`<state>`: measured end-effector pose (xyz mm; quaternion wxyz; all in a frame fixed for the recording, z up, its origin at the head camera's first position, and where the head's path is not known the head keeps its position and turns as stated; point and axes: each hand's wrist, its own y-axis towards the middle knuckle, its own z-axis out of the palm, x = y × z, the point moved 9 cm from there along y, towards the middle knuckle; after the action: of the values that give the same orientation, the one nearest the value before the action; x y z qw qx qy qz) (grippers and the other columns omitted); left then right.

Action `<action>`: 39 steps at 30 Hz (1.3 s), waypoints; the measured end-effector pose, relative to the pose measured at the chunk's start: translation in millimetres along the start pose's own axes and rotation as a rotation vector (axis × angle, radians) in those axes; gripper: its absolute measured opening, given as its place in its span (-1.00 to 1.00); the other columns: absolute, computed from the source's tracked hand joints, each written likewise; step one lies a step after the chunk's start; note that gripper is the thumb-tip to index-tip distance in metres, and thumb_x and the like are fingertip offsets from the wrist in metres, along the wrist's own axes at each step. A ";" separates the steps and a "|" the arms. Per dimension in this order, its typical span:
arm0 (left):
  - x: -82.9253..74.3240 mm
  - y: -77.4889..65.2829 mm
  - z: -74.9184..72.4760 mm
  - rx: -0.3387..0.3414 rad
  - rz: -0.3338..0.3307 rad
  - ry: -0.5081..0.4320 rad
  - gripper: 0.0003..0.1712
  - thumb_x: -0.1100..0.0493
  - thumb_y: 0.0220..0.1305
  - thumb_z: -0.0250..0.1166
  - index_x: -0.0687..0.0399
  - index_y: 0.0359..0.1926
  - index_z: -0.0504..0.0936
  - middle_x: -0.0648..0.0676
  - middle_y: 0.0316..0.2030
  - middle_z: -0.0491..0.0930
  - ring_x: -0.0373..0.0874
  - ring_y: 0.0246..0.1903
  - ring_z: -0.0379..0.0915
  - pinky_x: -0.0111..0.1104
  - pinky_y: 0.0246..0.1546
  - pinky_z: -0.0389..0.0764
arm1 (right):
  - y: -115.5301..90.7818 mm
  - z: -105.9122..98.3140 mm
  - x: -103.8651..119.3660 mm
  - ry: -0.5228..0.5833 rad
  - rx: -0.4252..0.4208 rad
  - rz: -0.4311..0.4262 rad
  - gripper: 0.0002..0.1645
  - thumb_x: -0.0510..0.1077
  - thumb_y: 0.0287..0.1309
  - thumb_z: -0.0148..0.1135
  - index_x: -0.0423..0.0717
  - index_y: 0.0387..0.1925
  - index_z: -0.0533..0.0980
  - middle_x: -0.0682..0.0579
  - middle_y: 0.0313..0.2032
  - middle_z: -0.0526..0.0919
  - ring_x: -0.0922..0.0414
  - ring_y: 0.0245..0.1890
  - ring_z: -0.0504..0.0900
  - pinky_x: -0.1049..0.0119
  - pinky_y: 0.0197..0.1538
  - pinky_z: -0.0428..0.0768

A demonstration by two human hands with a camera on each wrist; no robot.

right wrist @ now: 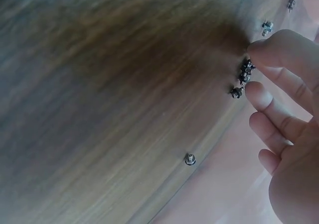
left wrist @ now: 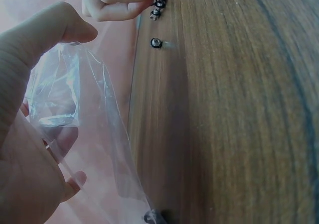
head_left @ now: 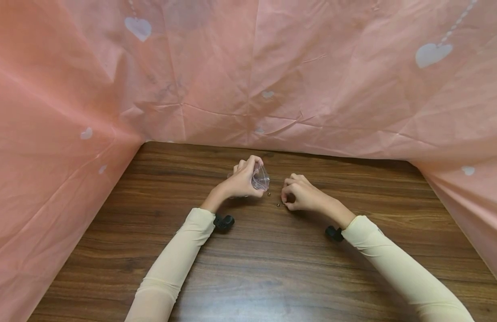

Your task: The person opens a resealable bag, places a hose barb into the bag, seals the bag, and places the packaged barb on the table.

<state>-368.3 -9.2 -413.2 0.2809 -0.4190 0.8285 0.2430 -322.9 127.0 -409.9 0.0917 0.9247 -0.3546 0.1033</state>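
Observation:
In the head view my left hand [head_left: 243, 181] grips a clear plastic bag [head_left: 261, 178], holding its mouth spread toward the right. The left wrist view shows the bag [left wrist: 112, 134] between the thumb and the other fingers. My right hand [head_left: 304, 194] is at the tabletop just right of the bag. Its thumb and a finger stand on either side of a cluster of small metal screws [right wrist: 246, 72]; whether they pinch any is unclear. Between the hands lies a loose screw [head_left: 278, 205], and another screw [head_left: 269, 194] is nearer the bag.
Another small screw [right wrist: 266, 28] lies beyond the right thumb. A dark piece [left wrist: 152, 216] shows at the bag's lower edge, in or beside it. Pink sheeting [head_left: 216, 71] with hearts hangs behind and beside the brown wood-grain table [head_left: 248, 259].

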 end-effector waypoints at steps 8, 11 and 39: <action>-0.2 0.0 -1.0 -0.004 0.006 0.006 -0.07 0.13 -0.20 0.59 -0.07 0.15 0.20 0.03 0.02 0.38 0.06 0.09 0.17 0.01 0.27 0.14 | 0.8 0.0 -1.2 0.005 0.004 0.009 -0.77 -0.25 -0.16 0.53 0.07 -0.55 0.60 0.06 -0.37 0.55 0.11 -0.25 0.28 0.11 -0.04 0.22; -0.5 0.0 -0.8 0.000 0.005 0.002 -0.07 0.14 -0.19 0.60 -0.05 0.15 0.20 0.04 0.02 0.36 0.06 0.08 0.17 0.02 0.26 0.13 | 0.8 0.5 -2.1 0.010 0.004 0.009 -0.78 -0.25 -0.17 0.53 0.07 -0.55 0.60 0.05 -0.37 0.55 0.11 -0.25 0.28 0.10 -0.03 0.23; -0.1 -0.1 -1.9 -0.001 0.000 0.013 -0.07 0.15 -0.17 0.59 -0.06 0.16 0.19 0.04 0.03 0.36 0.04 0.08 0.17 0.04 0.30 0.12 | 3.2 -2.3 -12.7 0.104 -0.055 0.050 -0.83 -0.28 -0.13 0.44 0.00 -0.49 0.59 0.03 -0.36 0.54 0.09 -0.24 0.27 0.11 -0.01 0.17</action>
<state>-368.6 -10.3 -411.8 0.2754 -0.4206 0.8302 0.2408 -334.6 133.4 -410.7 0.1329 0.9062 -0.3748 0.1439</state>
